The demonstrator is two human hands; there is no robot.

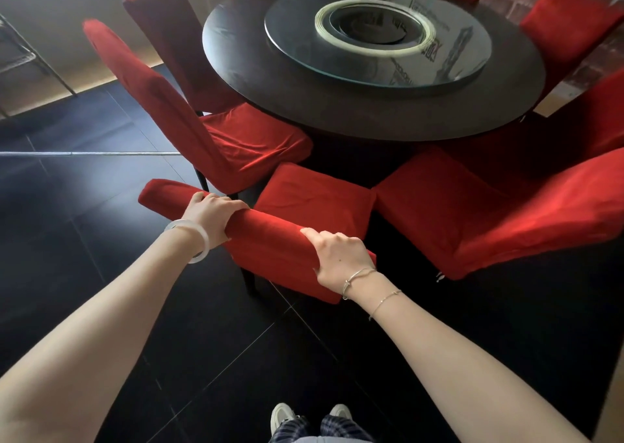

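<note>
A red-covered chair [314, 199] stands right in front of me, its seat facing the round dark table [304, 111]. My left hand [211, 213] grips the top of its backrest near the left end, fingers curled over the far side. My right hand [337, 257] grips the same backrest top at its right end, thumb on the near face. Both arms are stretched forward.
Several more red-covered chairs ring the table, one close on the left [216, 138] and one close on the right [489, 206]. A glass turntable [378, 34] sits on the tabletop. The floor is dark glossy tile [84, 273]. My shoes [310, 415] show at the bottom edge.
</note>
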